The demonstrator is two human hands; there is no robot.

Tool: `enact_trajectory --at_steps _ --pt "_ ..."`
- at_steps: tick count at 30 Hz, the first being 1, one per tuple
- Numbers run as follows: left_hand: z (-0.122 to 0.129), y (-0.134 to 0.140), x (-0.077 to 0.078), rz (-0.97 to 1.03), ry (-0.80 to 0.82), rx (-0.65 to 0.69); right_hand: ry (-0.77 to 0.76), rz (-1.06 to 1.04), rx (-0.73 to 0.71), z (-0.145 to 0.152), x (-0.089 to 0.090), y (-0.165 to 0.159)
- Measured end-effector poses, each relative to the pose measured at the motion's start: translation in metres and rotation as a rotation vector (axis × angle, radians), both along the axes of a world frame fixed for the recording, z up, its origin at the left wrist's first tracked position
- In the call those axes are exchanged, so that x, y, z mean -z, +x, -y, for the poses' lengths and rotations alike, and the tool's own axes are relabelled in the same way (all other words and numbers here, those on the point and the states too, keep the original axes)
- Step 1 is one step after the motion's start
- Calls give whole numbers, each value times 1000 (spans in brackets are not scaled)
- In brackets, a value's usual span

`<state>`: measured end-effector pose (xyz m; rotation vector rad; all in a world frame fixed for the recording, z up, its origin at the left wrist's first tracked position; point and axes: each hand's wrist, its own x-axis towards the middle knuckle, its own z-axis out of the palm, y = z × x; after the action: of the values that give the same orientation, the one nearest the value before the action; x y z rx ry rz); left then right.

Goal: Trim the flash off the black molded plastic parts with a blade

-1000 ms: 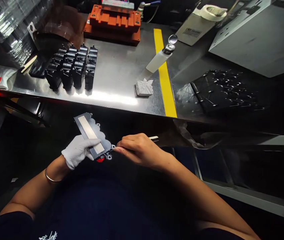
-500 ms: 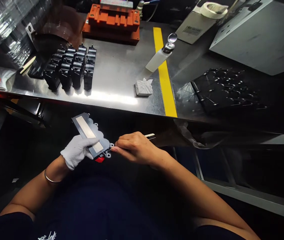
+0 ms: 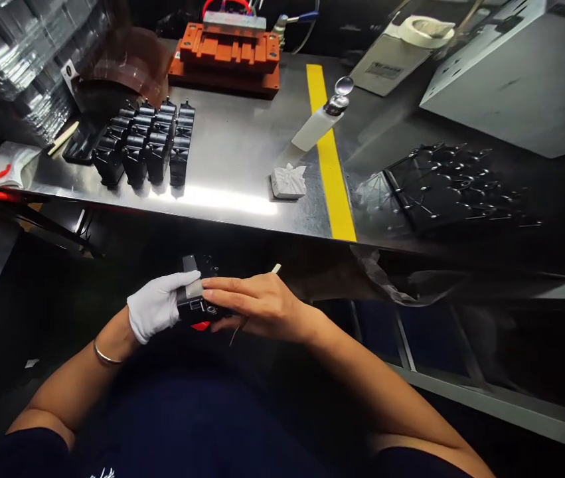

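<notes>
A black moulded plastic part (image 3: 193, 264) with a pale strip along its face is held in front of my body, below the bench edge. My left hand (image 3: 155, 305), in a white glove, is closed round its left side, thumb on top. From the right, the bare fingers of my right hand (image 3: 257, 299) lie over the part's near end and touch it. That hand also keeps a thin cream-handled tool (image 3: 276, 269); its handle shows above the knuckles and a slender tip below the fingers. Something small and red (image 3: 201, 326) shows under the part.
On the metal bench (image 3: 232, 159) stand rows of similar black parts (image 3: 157, 143), an orange fixture (image 3: 230, 53), a white bottle (image 3: 317, 123) and a small white wrapped block (image 3: 288, 182). Thin black pieces (image 3: 451, 179) lie right of the yellow tape (image 3: 329, 159).
The part has turned in my left hand, now showing a darker, end-on face. My right hand has moved left, fingers now over the part, and the tool has swung to a steeper angle.
</notes>
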<state>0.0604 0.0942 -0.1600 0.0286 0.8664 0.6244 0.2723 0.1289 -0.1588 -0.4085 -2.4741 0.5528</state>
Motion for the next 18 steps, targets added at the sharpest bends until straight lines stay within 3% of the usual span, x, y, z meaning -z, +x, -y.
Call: enact_trajectory --at_steps 3,6,7,9,13,15,18 --pt "6 -3 0 -218 294 66 -85 -95 219 -1 0 -4" --pt "13 -4 5 -711 745 -25 -157 -245 461 5 8 -13" --pt "14 -4 8 -837 825 -40 -189 -287 497 8 11 -16" --pt "14 -3 15 -935 814 -46 -290 -320 486 13 16 -22" --pt "8 -5 20 -920 652 -85 -522 -237 490 17 18 -22" --pt "7 -6 17 -914 682 -23 -574 -185 536 18 17 -17" --pt "8 -8 12 -869 727 127 -619 -90 458 20 16 -12"
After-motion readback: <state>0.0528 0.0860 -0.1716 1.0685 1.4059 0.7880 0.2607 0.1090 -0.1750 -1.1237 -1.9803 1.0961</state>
